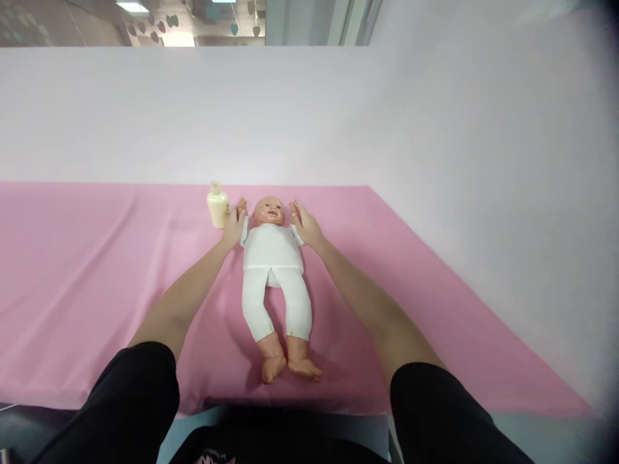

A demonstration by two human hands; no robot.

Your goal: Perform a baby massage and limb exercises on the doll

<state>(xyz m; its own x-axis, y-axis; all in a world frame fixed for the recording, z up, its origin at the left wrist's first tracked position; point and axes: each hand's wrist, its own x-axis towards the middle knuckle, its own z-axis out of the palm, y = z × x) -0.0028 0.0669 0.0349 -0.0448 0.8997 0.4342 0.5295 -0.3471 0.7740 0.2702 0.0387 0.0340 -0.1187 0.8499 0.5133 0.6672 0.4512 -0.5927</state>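
A baby doll (pixel 272 251) in a white top and white leggings lies on its back, its head toward the wall and its bare feet toward me. Both its arms are raised beside its head. My left hand (pixel 233 227) is closed around the doll's arm on the left, with the doll's small hand showing above my fingers. On the other side, my right hand (pixel 308 227) grips the other raised arm near its hand. Just left of my left hand stands a pale yellow bottle (pixel 217 205), upright. My fingers are partly hidden behind the doll's arms.
Under the doll a pink sheet (pixel 97 270) covers the table, slightly wrinkled on the left. A white wall (pixel 184 116) rises behind it, and another white wall (pixel 507 180) borders the right side. Above the back wall is a window (pixel 300 22) with reflections.
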